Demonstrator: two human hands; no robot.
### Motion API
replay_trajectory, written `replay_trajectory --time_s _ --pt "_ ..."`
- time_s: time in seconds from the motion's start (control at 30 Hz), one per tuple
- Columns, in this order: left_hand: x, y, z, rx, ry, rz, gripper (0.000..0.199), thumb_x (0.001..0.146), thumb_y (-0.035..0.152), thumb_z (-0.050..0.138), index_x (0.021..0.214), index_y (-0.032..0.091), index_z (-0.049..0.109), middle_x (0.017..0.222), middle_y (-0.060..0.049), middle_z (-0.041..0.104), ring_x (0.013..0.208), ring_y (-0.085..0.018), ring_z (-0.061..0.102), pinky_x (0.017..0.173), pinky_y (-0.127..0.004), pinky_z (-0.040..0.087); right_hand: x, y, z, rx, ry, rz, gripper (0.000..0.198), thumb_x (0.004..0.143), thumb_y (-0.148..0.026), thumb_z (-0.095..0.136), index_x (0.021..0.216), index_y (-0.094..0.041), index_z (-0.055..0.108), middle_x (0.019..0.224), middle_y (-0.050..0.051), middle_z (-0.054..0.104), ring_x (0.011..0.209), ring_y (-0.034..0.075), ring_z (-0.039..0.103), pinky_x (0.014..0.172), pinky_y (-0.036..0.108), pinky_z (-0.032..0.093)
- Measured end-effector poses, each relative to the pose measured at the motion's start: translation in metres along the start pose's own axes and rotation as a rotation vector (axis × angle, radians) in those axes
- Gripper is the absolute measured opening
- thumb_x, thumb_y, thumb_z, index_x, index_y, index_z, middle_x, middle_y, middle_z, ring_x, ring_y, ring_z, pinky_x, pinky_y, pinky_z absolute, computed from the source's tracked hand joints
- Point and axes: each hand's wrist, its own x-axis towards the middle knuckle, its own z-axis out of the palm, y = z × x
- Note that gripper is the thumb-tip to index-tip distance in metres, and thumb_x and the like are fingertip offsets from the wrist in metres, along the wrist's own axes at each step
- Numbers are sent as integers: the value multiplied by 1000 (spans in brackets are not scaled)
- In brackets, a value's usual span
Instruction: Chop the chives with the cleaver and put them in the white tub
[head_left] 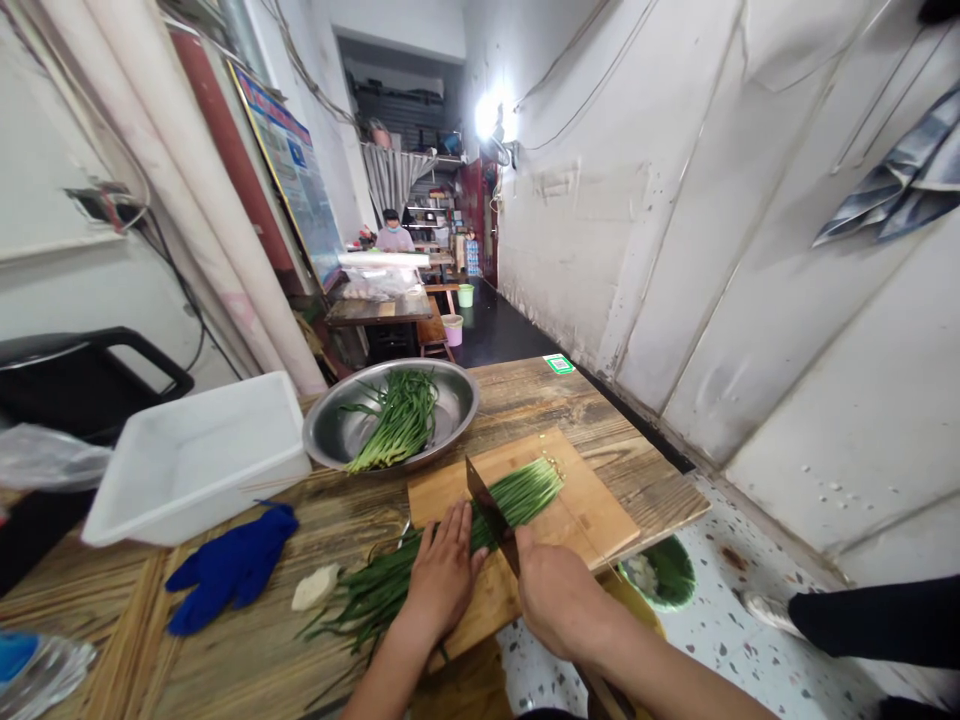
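A bundle of garlic chives point(529, 488) lies across a wooden cutting board point(600, 500), pale stem ends to the right and green leaves trailing off to the left. My left hand point(446, 570) presses down over the leaves, its fingers laid across the bundle and holding it. Closed around a handle, my right hand point(559, 590) grips a kitchen knife point(487, 505). The blade stands upright across the chives, just right of my left fingers. Small pale bits lie by the stem ends. More chives point(397, 420) rest in a steel basin point(319, 425) behind the board.
On the wooden table point(525, 395) stand a white plastic tub point(202, 450), a blue glove point(232, 565) and a pale lump point(315, 587). A green bin point(660, 575) sits below the right edge. Another person's leg point(870, 620) is at right; someone point(394, 235) sits far back.
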Motion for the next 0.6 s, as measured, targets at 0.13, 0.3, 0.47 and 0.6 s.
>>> replay_trajectory --time_s 0.13,0.3,0.47,0.6 --pt "-2 -1 5 -10 56 10 62 97 38 43 148 4 34 154 -16 33 144 -27 34 118 -50 31 0 -4 0 -6 4 7 50 78 -6 50 128 -2 49 98 23 71 89 36 71 73 42 56" --pt "-2 -1 5 -26 33 8 61 98 37 41 149 5 33 155 -14 32 144 -26 33 119 -50 30 0 -4 -3 1 -22 3 51 78 -5 47 129 0 48 99 24 71 91 37 70 74 44 56" --pt "-2 -2 11 -40 70 11 60 97 36 41 148 5 34 154 -13 32 143 -27 34 118 -51 31 3 -3 -5 -13 -54 1 54 78 -4 47 132 2 46 100 25 71 93 36 70 76 42 55" --pt "-2 -2 16 -45 83 16 58 97 34 37 148 5 35 155 -13 32 144 -26 33 119 -50 29 22 -11 -8 29 -43 -16 53 79 -5 51 131 3 46 101 26 70 95 37 69 77 43 55"
